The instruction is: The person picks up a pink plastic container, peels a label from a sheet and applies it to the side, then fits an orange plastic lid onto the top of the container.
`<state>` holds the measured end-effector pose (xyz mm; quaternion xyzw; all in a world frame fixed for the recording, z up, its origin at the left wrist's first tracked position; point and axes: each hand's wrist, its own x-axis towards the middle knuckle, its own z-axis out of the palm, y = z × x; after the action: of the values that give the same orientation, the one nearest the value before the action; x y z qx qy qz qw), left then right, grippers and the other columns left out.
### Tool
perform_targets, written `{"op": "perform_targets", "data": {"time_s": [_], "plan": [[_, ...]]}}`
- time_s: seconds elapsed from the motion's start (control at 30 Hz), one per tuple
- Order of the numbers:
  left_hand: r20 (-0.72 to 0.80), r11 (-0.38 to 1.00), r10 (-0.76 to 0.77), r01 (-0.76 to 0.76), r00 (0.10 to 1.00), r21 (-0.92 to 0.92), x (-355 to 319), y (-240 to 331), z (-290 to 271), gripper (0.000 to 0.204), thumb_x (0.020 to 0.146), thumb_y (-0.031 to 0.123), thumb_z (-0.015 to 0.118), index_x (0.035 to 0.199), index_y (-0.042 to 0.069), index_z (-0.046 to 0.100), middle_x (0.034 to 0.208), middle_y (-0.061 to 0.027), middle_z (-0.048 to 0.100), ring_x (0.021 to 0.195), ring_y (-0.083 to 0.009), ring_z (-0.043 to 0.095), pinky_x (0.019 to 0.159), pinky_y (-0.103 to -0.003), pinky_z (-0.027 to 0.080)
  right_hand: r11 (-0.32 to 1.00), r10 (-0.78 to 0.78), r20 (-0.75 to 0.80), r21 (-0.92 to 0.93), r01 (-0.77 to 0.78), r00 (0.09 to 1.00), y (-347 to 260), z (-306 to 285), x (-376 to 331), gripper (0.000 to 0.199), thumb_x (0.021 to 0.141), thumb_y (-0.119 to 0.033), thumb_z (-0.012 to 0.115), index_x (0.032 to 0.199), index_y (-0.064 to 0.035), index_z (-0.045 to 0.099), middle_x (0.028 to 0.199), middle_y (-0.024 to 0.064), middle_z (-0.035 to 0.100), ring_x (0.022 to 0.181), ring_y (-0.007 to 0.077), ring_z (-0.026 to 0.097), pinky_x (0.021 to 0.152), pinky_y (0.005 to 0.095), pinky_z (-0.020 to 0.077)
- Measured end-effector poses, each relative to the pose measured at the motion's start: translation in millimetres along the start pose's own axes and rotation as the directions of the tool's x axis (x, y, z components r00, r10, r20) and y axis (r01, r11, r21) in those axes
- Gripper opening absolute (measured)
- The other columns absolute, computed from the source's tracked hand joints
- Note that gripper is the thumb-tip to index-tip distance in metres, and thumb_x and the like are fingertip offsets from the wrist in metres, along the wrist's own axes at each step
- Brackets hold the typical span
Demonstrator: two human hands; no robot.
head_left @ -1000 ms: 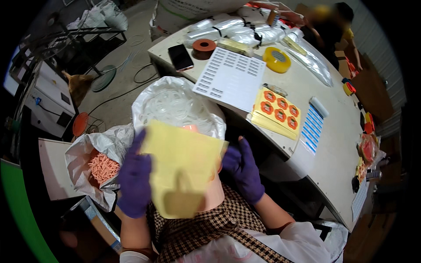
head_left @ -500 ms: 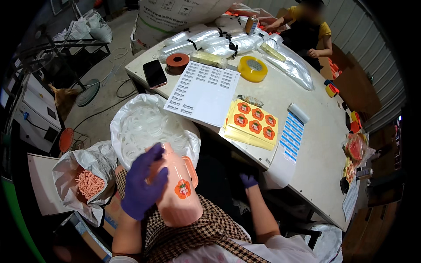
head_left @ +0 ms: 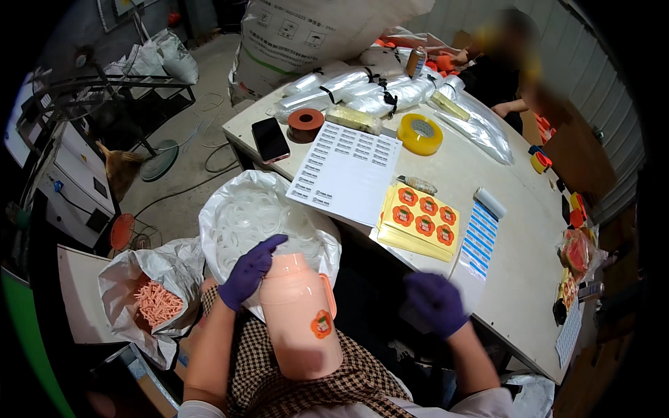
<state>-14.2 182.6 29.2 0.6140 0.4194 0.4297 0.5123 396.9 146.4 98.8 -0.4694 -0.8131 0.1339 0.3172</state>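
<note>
A pink vacuum jug [head_left: 298, 324] with a side handle and an orange flower sticker stands tilted on my lap against my checked apron [head_left: 254, 373]. Its mouth points away from me. My left hand [head_left: 249, 273], in a purple glove, is beside the jug's upper left, with the index finger stretched out past the rim and the other fingers partly hidden. Beyond it, a white sack [head_left: 324, 233] holds many clear plastic rings [head_left: 254, 219]. My right hand [head_left: 437, 303], also gloved, is raised by the table edge near the blue label strip [head_left: 477, 237]; motion blurs its fingers.
On the table [head_left: 516, 279] lie yellow sticker sheets [head_left: 414, 244], a white label sheet [head_left: 348, 182], yellow tape [head_left: 420, 134], brown tape [head_left: 306, 125], a phone [head_left: 270, 140] and plastic film bundles [head_left: 390, 94]. A sack of pink parts [head_left: 159, 304] stands left. Another person [head_left: 498, 66] sits across.
My left hand has moved from in front of the jug to its upper left side. My right hand has risen from beside the table edge. The view has shifted slightly.
</note>
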Motion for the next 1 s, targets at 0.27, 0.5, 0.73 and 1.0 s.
{"op": "perform_targets", "data": {"time_s": [0.27,0.5,0.73,1.0], "plan": [[-0.158,0.551,0.107,0.074,0.982,0.831,-2.8,83.1,58.9,0.024,0.095,0.027,0.061,0.097,0.004,0.069,0.088,-0.0119,0.065,0.082,-0.0292,0.064,0.077,-0.040,0.050,0.851,0.413,0.125,-0.406,-0.333,0.902,167.9,-1.7,184.6,0.045,0.087,-0.034,0.070,0.125,-0.0123,0.064,0.123,0.0200,0.062,0.108,0.0366,0.063,0.094,0.0445,0.0497],[-0.128,0.671,-0.080,0.149,0.988,0.727,18.8,50.5,54.2,0.032,0.093,0.034,0.063,0.093,0.002,0.068,0.093,-0.0175,0.066,0.088,-0.0360,0.063,0.081,-0.043,0.050,0.907,0.206,-0.006,-0.375,-0.193,0.979,156.9,4.9,197.3,0.029,0.077,-0.017,0.073,0.106,-0.0104,0.072,0.105,0.0189,0.064,0.097,0.0352,0.064,0.082,0.0433,0.0522],[-0.073,0.576,0.551,-0.316,0.831,0.754,108.0,56.7,5.1,0.029,0.084,0.021,0.073,0.111,0.011,0.070,0.119,-0.0146,0.065,0.107,-0.0338,0.062,0.094,-0.043,0.050,0.888,-0.323,-0.110,-0.379,0.261,0.940,21.1,39.8,152.5,0.037,0.084,-0.014,0.071,0.120,-0.0207,0.068,0.105,0.0077,0.067,0.076,0.0235,0.068,0.061,0.0361,0.0557],[0.026,0.553,0.400,-0.264,0.916,0.791,129.8,3.6,39.6,0.028,0.079,0.004,0.065,0.105,0.010,0.074,0.122,-0.0134,0.063,0.120,-0.0318,0.056,0.099,-0.043,0.047,0.976,-0.128,0.009,-0.174,0.128,0.992,6.2,85.3,156.3,0.014,0.088,-0.028,0.071,0.096,-0.0185,0.077,0.091,0.0066,0.067,0.072,0.0255,0.067,0.061,0.0375,0.0548]]}}
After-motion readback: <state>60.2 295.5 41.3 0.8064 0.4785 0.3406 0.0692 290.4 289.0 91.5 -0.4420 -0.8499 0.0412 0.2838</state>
